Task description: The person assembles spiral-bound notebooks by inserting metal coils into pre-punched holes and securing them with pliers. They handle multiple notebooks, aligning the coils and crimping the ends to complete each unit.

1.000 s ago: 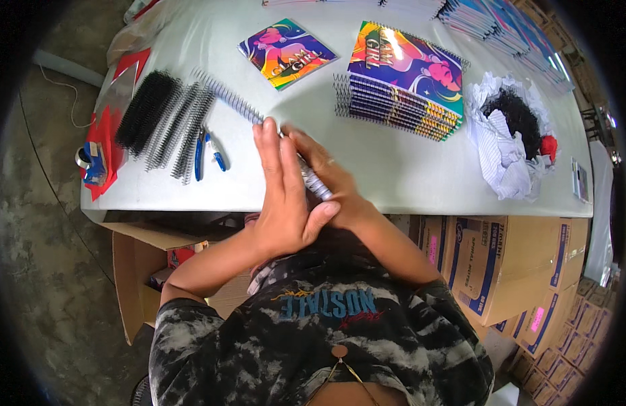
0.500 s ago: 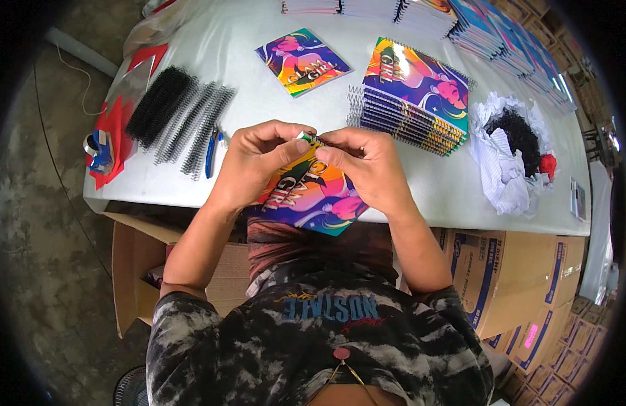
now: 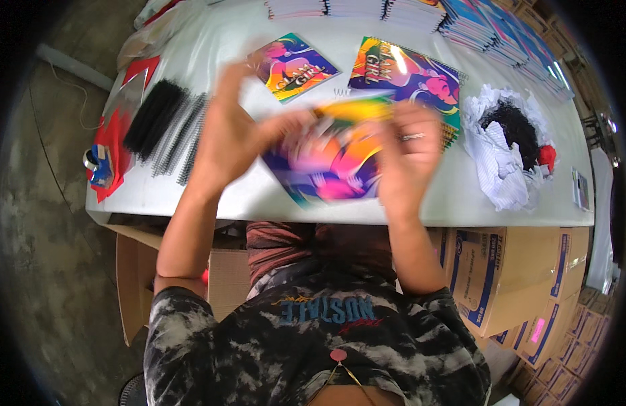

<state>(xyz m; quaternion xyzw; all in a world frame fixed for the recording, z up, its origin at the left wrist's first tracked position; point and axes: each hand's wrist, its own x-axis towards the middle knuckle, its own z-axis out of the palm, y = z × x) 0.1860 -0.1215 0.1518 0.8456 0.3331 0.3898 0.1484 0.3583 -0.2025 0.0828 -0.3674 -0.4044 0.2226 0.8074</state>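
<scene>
A colourful notebook [image 3: 333,152] with an illustrated cover, blurred by motion, is held up over the table's front edge. My right hand [image 3: 413,152] grips its right side, fingers bent around that edge. At the opposite side my left hand [image 3: 235,132] is spread, with its fingers pointing away from me and the thumb reaching toward the cover. Whether that thumb touches the notebook is lost in the blur. Beyond my hands lie a matching notebook [image 3: 298,66] and, farther right, a stack of spiral-bound notebooks [image 3: 411,78], partly hidden by my right hand and the held one.
Black spiral coils [image 3: 157,122] lie in a bundle on the left, beside a blue tape dispenser [image 3: 101,167] and red sheets [image 3: 117,132]. Crumpled white paper [image 3: 492,162] with black scraps sits right. More notebooks [image 3: 499,37] line the far edge. Cardboard boxes [image 3: 509,277] stand below the table.
The notebook has risen away from my lap and turned. Both hands have left its coil corner: the left spread out and up, the right moved to the notebook's right side.
</scene>
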